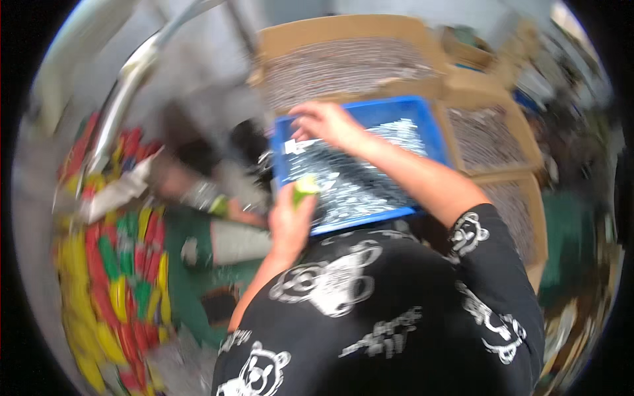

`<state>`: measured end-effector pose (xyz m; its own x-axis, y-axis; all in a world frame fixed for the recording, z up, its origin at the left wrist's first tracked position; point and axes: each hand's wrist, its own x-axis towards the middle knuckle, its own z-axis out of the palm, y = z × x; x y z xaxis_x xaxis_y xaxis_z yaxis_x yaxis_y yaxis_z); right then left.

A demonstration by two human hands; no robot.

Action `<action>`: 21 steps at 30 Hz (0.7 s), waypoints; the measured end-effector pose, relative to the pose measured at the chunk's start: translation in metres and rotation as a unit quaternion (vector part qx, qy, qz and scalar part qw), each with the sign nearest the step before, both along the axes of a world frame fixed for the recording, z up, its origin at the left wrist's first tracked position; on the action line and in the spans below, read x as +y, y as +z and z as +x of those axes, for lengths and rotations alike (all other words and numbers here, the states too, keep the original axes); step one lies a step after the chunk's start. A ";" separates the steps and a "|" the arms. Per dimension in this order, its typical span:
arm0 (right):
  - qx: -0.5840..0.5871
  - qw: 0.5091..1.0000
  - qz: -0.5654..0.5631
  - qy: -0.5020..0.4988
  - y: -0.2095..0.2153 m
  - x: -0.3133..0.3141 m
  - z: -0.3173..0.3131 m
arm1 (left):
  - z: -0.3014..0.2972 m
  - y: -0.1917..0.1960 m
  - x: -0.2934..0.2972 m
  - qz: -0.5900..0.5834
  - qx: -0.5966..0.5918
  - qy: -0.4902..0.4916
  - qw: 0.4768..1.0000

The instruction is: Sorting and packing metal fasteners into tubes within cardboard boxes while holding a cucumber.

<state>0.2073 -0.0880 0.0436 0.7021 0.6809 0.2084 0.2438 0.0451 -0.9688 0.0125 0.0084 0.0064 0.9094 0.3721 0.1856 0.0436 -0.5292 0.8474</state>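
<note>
My left hand (290,214) is closed around a short yellow-green piece (306,187), possibly a plastic handle, at the left edge of a blue tray (432,129). Blur hides its exact shape. Inside the tray lies a mass of small, shiny metal pieces (356,198). My right hand (327,124) hovers over the tray's far left corner, its fingers bent and somewhat apart, with nothing visible in them. Just below those fingers a small white scrap (292,146) shows on the metal pieces.
Cardboard boxes (343,28) of thin metal pieces stand behind the tray and to its right (489,138). Red, yellow and green plastic handles (125,284) are heaped at left. A blurred arm (175,185), apparently another person's, reaches in there, near a pale metal bar (115,119).
</note>
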 end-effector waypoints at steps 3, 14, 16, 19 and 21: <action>0.053 0.996 0.014 -0.069 -0.024 -0.101 -0.003 | 0.017 -0.021 0.012 -0.063 0.059 0.036 0.996; -0.028 0.749 -0.142 -0.647 -0.117 -0.507 -0.081 | 0.020 -0.035 0.017 0.098 -0.121 -0.090 0.984; -0.060 0.588 -0.473 -0.654 -0.149 -0.585 -0.108 | 0.020 -0.032 0.015 0.150 -0.152 -0.101 0.972; 0.100 0.435 -0.552 -0.705 -0.181 -0.652 -0.144 | 0.014 -0.019 -0.009 0.080 -0.162 -0.048 0.982; 0.025 0.272 -0.624 -0.732 -0.208 -0.676 -0.160 | 0.010 -0.043 0.035 0.121 -0.211 -0.065 0.968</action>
<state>0.0470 -0.7641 -0.1646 0.3921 -0.8172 0.4225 -0.8995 -0.4369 -0.0103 0.0224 0.0435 -0.0361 0.7702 0.1578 0.6180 -0.3597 -0.6927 0.6251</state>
